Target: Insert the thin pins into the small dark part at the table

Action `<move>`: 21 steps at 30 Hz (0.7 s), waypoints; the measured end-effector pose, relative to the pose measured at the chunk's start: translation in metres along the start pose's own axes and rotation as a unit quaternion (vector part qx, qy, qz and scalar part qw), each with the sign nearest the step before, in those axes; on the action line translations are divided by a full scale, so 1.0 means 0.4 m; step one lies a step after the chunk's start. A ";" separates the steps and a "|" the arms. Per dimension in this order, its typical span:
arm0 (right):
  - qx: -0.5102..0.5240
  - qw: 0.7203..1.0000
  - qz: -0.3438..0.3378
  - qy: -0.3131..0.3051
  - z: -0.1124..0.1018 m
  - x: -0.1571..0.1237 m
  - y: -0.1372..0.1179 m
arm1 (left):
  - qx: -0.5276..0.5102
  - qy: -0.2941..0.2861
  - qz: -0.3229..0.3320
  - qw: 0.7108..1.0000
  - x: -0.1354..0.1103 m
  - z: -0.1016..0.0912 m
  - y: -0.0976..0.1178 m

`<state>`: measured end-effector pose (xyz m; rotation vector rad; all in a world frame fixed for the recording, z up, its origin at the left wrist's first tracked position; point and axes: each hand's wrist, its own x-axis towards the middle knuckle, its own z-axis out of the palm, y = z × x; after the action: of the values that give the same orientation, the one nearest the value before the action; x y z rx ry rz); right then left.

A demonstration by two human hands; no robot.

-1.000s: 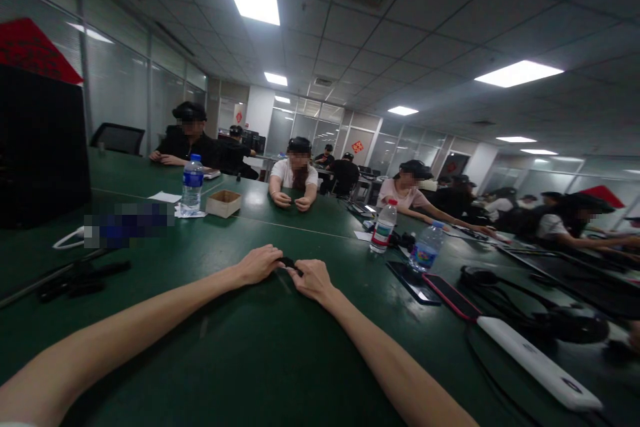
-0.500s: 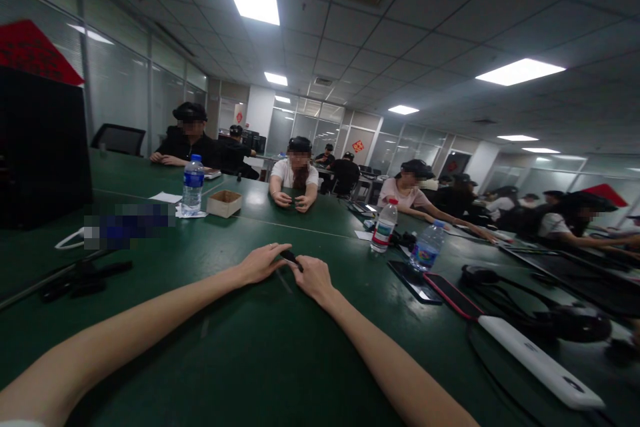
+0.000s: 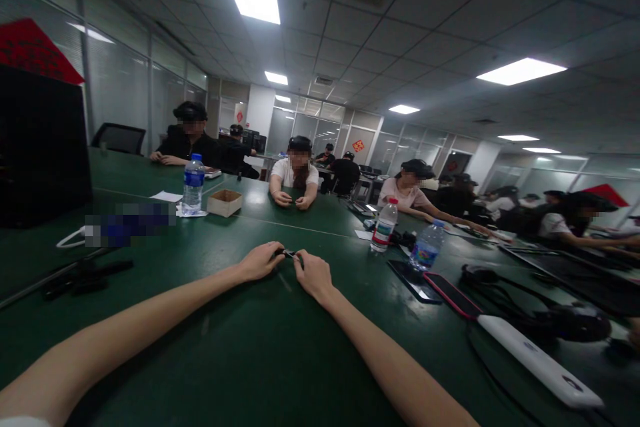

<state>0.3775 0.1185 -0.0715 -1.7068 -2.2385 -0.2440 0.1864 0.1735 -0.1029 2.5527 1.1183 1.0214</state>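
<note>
Above the green table (image 3: pixel 280 347), my left hand (image 3: pixel 263 261) and my right hand (image 3: pixel 313 275) meet fingertip to fingertip. Between them is a small, slim black object (image 3: pixel 289 253) with a pale, shiny bit at its middle. It is too small for me to tell its kind. My left hand's fingers are closed round its left end, which they mostly hide. On its right end, the thumb and fingers of my right hand are pinched.
Left of my hands are a water bottle (image 3: pixel 193 185), an open small box (image 3: pixel 225 203) and black items (image 3: pixel 85 278). On the right stand a red-capped bottle (image 3: pixel 384 225) and a blue-capped bottle (image 3: pixel 427 247), near phones (image 3: pixel 453 295), a white power bank (image 3: pixel 540 360) and headphones (image 3: pixel 575 321). Several people sit around.
My fingertips have shifted slightly apart along the black object, and a pale, shiny part now shows between them. Across the table, a person's hands have also parted a little.
</note>
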 end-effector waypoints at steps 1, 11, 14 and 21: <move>0.000 1.000 0.000 0.000 0.001 0.000 0.001 | -0.004 0.001 0.000 1.000 0.000 -0.001 0.000; 0.011 0.999 -0.030 -0.005 -0.010 -0.002 -0.003 | -0.007 -0.033 0.046 0.998 -0.008 -0.015 0.022; 0.003 0.999 -0.046 0.000 -0.008 -0.002 -0.004 | -0.002 -0.046 0.042 0.998 -0.009 -0.016 0.022; 0.002 0.999 -0.051 0.003 -0.004 0.000 -0.011 | -0.012 -0.046 0.033 0.998 -0.009 -0.012 0.018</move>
<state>0.3736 0.1169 -0.0696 -1.5899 -2.3237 -0.2674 0.1859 0.1655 -0.0982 2.6051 0.9992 0.9151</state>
